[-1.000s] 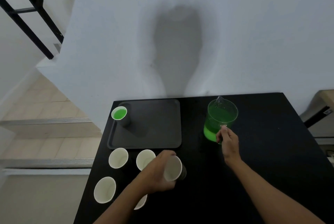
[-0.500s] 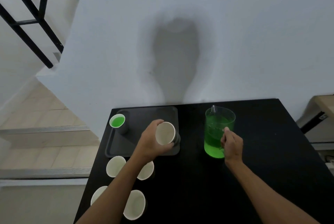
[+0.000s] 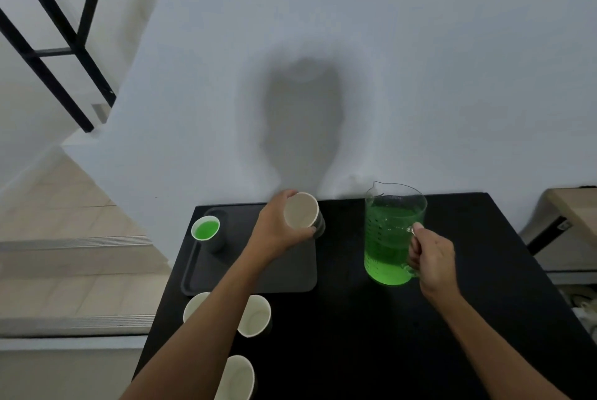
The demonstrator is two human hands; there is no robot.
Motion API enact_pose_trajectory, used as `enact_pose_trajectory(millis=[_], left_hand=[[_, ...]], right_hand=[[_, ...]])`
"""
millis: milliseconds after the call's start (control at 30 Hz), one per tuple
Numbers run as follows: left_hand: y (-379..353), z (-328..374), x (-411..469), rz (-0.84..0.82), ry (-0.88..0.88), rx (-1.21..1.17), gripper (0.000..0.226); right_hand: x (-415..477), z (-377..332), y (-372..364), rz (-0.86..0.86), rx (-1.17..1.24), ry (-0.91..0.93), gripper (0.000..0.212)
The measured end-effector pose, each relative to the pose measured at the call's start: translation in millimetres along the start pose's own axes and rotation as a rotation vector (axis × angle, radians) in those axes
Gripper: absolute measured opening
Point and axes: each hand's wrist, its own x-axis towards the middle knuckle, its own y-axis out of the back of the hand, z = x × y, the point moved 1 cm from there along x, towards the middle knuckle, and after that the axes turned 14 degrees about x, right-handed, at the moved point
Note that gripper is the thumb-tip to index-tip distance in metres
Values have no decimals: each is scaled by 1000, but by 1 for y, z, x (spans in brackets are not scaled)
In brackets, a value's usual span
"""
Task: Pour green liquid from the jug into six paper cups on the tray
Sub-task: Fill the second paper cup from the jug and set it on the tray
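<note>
Head view, single frame.

Left hand (image 3: pixel 277 231): fingers and thumb wrapped round an empty paper cup (image 3: pixel 301 214), held tilted with its mouth toward the camera, over the upper right corner of the tray (image 3: pixel 284 277). Cannot tell whether the cup's base touches the tray.

Right hand (image 3: pixel 433 257): closed round the handle (image 3: pixel 410 269) of the clear measuring jug (image 3: pixel 391 238). The jug stands upright at centre right of the frame, on the black table (image 3: pixel 355 351), just right of the tray. The green liquid (image 3: pixel 386 257) sits high in it. The spout (image 3: pixel 374 186) points away, to the upper left.

Filled cup (image 3: pixel 206 231): upright in the tray's upper left corner, green to near the rim. One of six judged done.

Three spare cups (image 3: pixel 255 315) are in view below the tray, off it. The left forearm may hide more.

Step in hand (judgement): seat the empty cup on the tray, then pour.

- Bring the cup upright and set its base flat, inside the tray's raised edge.
- Place it well apart from the filled cup, leaving room for four more.
- Steady the light cup while pouring.
- Tip the full jug slowly with the spout over the cup's mouth, since liquid may surge.
</note>
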Motion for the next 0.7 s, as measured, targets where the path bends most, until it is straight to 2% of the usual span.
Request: enact_pose_trajectory(millis=[200,467,700], left_hand=[[6,14,28,-40,-43,11,79],[11,27,41,-19,-37,-28,65],[10,34,42,-76,-51,-49,64]], right_hand=[[6,-48,-9,-112,-31,-2,49],[14,-86,-12,-262,-49,-62,55],[17,-109,-16,-364,-154,-101,56]])
